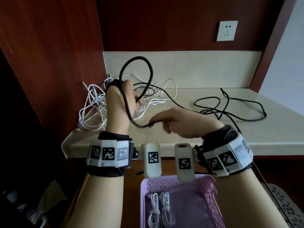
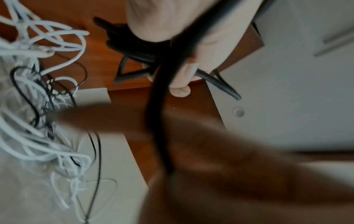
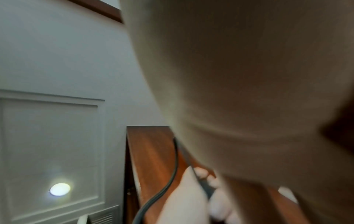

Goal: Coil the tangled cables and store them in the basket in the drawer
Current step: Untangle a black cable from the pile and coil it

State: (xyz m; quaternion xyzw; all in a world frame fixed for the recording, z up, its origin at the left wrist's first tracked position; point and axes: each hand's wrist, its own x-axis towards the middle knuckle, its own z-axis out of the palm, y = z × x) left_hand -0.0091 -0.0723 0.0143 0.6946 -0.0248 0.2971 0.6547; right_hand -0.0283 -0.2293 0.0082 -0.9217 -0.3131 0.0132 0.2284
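Observation:
My left hand (image 1: 125,97) is raised above the countertop and grips loops of a thick black cable (image 1: 139,58); in the left wrist view the fingers (image 2: 180,84) curl round the black cable (image 2: 159,121). My right hand (image 1: 174,122) pinches the same cable lower down, near the counter's front, and looks blurred. The cable's loose tail (image 1: 230,109) sprawls across the counter to the right. A tangle of white cables (image 1: 95,106) lies at the back left. A pink basket (image 1: 212,195) in the open drawer holds two coiled white cables (image 1: 160,209).
The beige countertop (image 1: 205,134) sits in a wooden alcove with a wall socket (image 1: 227,31) above. The left wrist view shows the white cable tangle (image 2: 38,106). A second perforated basket (image 1: 286,204) sits at the lower right.

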